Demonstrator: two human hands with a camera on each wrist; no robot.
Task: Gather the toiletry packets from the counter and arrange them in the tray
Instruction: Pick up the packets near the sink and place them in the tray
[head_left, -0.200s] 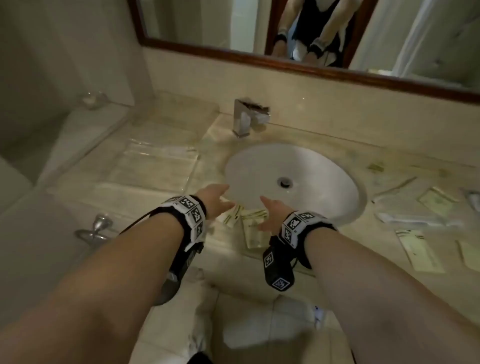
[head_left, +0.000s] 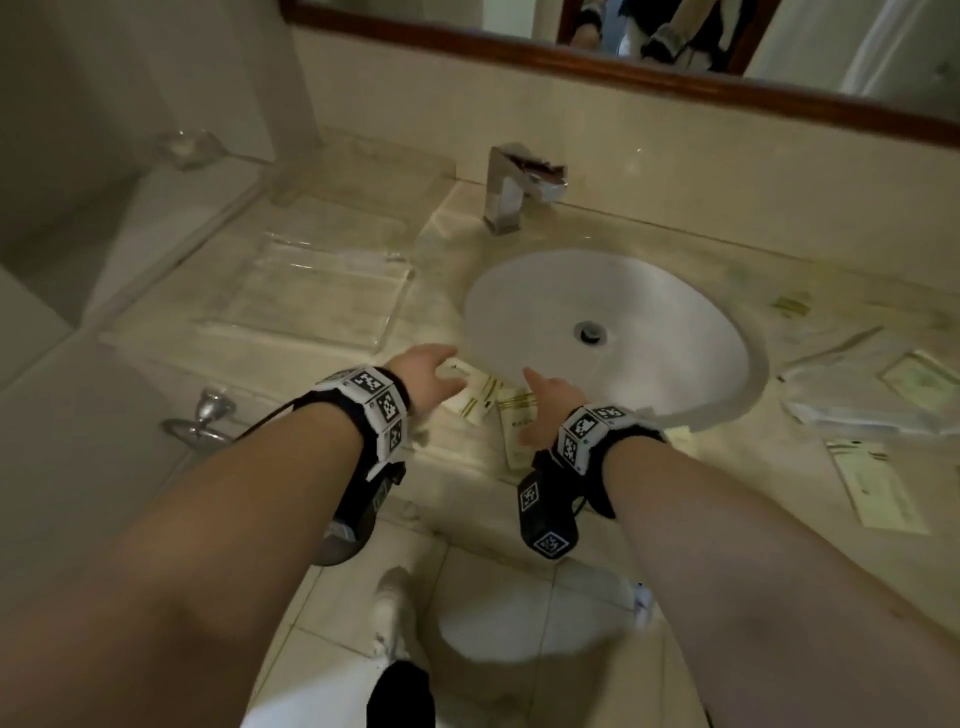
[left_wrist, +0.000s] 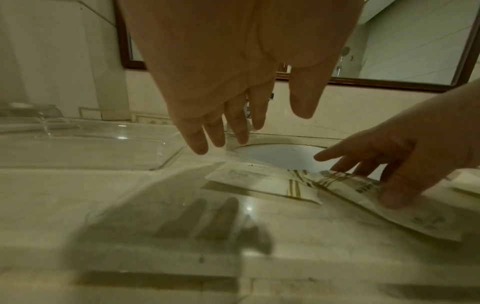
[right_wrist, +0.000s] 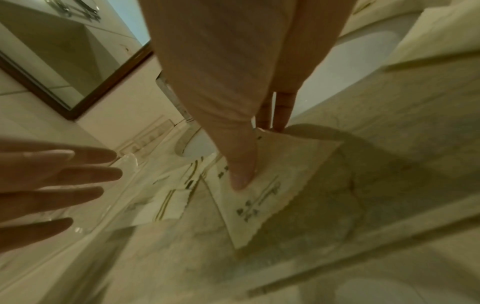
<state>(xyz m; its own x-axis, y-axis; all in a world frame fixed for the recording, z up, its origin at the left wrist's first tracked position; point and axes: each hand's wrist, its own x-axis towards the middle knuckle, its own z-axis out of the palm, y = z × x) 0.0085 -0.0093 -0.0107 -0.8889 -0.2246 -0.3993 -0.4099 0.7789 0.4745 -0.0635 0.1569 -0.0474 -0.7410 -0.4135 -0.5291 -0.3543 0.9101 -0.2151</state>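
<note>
Two cream toiletry packets with gold stripes lie on the counter's front edge by the basin. My right hand (head_left: 540, 400) pinches the nearer packet (right_wrist: 262, 207), thumb on top and fingertips at its far edge, which looks slightly raised. My left hand (left_wrist: 255, 127) hovers open, fingers straight, just above and left of the other packet (left_wrist: 259, 183). The clear tray (head_left: 311, 291) sits to the left of the basin with nothing visible in it. More packets (head_left: 878, 483) lie scattered on the counter to the right.
A white round sink (head_left: 649, 291) fills the middle, with a chrome faucet (head_left: 511, 192) behind it. A crumpled white bag or cloth (head_left: 852, 400) lies on the right of the counter among the packets. A glass dish (head_left: 184, 148) stands far left, and the mirror runs along the back wall.
</note>
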